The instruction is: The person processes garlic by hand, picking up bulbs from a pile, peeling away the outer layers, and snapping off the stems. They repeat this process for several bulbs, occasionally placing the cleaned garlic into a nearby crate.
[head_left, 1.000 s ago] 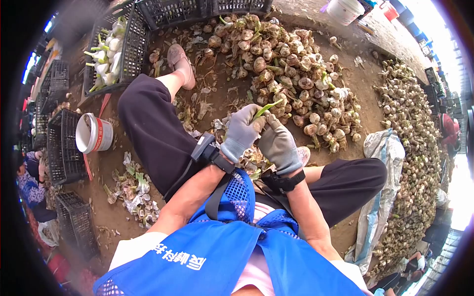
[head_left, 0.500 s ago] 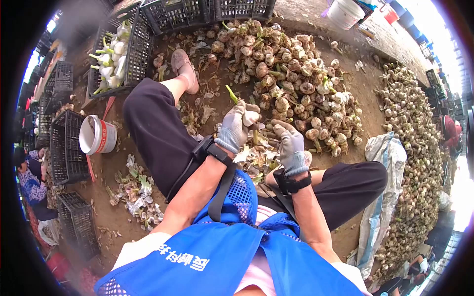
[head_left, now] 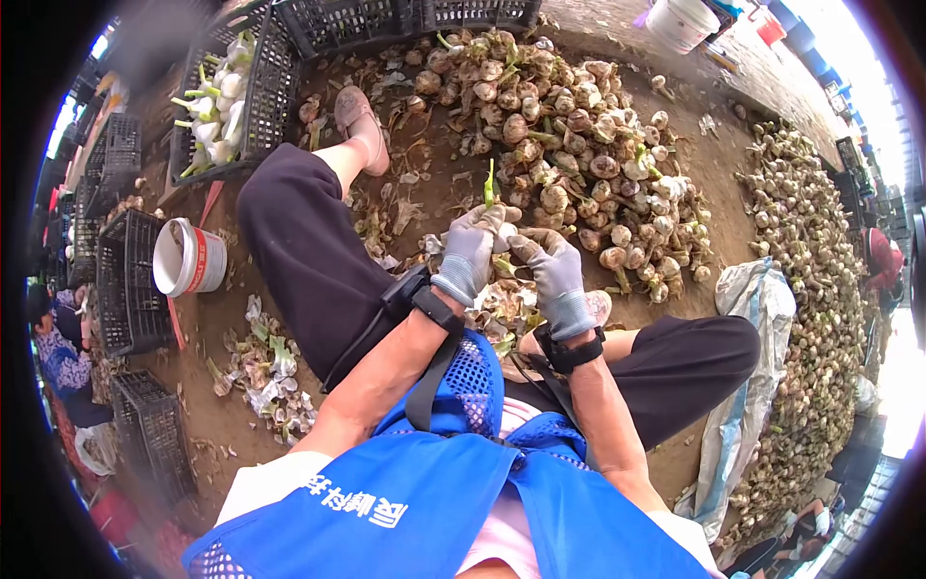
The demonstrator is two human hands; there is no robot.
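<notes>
A pale garlic bulb point(head_left: 503, 234) with a green stem pointing up is gripped in the gloved fingers of my left hand point(head_left: 471, 249), in front of my body. My right hand point(head_left: 555, 272), also gloved, is closed, its thumb and forefinger pinching at the bulb's right side. Whether a bit of skin is between those fingertips is too small to tell. Just beyond my hands lies a big heap of unpeeled garlic point(head_left: 579, 145). Shed garlic skins point(head_left: 503, 301) cover the ground below my hands.
A black crate point(head_left: 267, 106) of cleaned garlic stands at upper left. Nearby are a white bucket point(head_left: 190, 259) and more black crates point(head_left: 133, 285). More skins point(head_left: 278, 381) lie left of my leg. On the right are a woven sack point(head_left: 748, 357) and a long garlic pile point(head_left: 805, 318). Other people sit at both edges.
My right hand has moved left and up to meet the bulb. My left hand has shifted slightly right, and the green stem has swung from leaning left to nearly upright.
</notes>
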